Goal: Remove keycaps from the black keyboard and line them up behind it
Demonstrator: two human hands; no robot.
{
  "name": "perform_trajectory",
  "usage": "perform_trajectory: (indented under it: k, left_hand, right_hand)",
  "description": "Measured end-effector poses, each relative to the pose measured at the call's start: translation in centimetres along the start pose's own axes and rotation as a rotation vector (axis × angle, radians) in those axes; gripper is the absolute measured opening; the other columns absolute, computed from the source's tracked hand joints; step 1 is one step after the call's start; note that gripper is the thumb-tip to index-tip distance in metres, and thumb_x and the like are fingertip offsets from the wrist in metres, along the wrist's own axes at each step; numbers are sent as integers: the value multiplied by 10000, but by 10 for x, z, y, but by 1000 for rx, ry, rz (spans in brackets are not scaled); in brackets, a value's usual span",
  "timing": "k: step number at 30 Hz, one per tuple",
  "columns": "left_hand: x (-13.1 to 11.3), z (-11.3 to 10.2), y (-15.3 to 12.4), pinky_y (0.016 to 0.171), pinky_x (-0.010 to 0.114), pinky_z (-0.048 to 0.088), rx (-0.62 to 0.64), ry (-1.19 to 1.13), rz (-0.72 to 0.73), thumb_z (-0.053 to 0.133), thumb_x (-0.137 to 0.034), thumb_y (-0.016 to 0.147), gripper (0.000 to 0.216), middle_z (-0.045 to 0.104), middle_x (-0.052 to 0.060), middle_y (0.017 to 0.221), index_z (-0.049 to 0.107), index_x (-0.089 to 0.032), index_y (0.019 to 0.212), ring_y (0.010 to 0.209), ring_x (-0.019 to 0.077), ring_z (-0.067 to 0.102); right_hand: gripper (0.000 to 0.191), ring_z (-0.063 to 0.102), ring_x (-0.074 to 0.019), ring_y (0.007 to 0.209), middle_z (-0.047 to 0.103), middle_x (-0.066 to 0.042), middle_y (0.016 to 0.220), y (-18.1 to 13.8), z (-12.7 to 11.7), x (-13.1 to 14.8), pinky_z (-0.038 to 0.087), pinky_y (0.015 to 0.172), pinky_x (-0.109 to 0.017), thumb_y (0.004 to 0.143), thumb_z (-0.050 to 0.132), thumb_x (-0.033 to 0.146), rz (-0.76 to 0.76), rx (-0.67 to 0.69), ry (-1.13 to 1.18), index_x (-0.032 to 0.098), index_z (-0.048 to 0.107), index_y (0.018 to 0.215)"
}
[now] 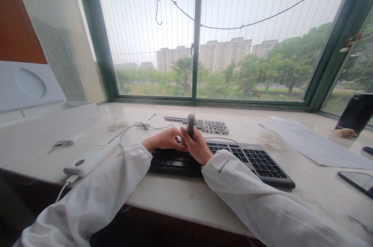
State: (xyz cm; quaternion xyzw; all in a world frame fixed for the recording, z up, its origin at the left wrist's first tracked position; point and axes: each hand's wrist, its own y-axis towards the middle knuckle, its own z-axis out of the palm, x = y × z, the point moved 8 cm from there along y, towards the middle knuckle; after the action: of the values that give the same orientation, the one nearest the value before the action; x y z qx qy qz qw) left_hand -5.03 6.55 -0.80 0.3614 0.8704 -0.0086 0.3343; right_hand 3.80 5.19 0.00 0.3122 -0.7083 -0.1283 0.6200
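Note:
A black keyboard point(175, 163) lies in front of me on the ledge. Keycaps cover its left part, while bare key sockets show on the right. My right hand point(197, 146) is over the keyboard, closed round a short dark tool point(190, 126) that stands upright, its paler end pointing up. I cannot make out what kind of tool it is. Close against it is my left hand point(166, 140), fingers curled together low over the keys; anything between them is hidden. Loose keycaps point(214, 126) lie in rows behind the keyboard, partly covered by my hands.
A white power strip point(90, 157) with a plugged-in cable sits at left, near a small white device point(71, 139) and a white box point(49, 122). On the right are a paper sheet point(317, 142), crumpled plastic point(271, 139) and a phone point(357, 181). A window stands behind.

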Motion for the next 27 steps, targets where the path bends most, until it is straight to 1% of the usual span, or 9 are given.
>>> perform_trajectory:
  k: [9, 14, 19, 27]
  left_hand:
    - [1, 2, 1, 483, 194, 320, 15, -12, 16, 731, -368, 698, 271, 511, -25, 526, 689, -101, 672, 491, 65, 387]
    - [3, 2, 1, 474, 192, 309, 11, 19, -7, 725, -414, 696, 321, 520, -19, 565, 668, -99, 685, 520, 73, 398]
    - [7, 2, 0, 463, 190, 292, 6, 54, -27, 715, -448, 700, 357, 496, -24, 564, 648, -97, 694, 529, 76, 392]
    - [5, 2, 1, 489, 193, 321, 19, 40, -18, 712, -448, 706, 358, 540, -10, 619, 650, -99, 759, 563, 86, 421]
  right_hand:
    - [398, 452, -144, 608, 470, 18, 603, 0, 1, -1, 355, 550, -267, 883, 462, 569, 5, 13, 7, 204, 471, 724]
    - [383, 447, -141, 610, 484, 13, 620, -2, 2, 1, 346, 560, -268, 891, 465, 540, -15, 12, -24, 203, 469, 708]
    - [376, 467, -148, 618, 492, 13, 617, -1, 2, 1, 361, 572, -273, 895, 458, 540, -17, 10, -20, 207, 473, 719]
    - [364, 472, -146, 618, 532, 3, 660, -3, 3, 5, 357, 580, -278, 897, 463, 525, -43, 23, -26, 212, 472, 713]
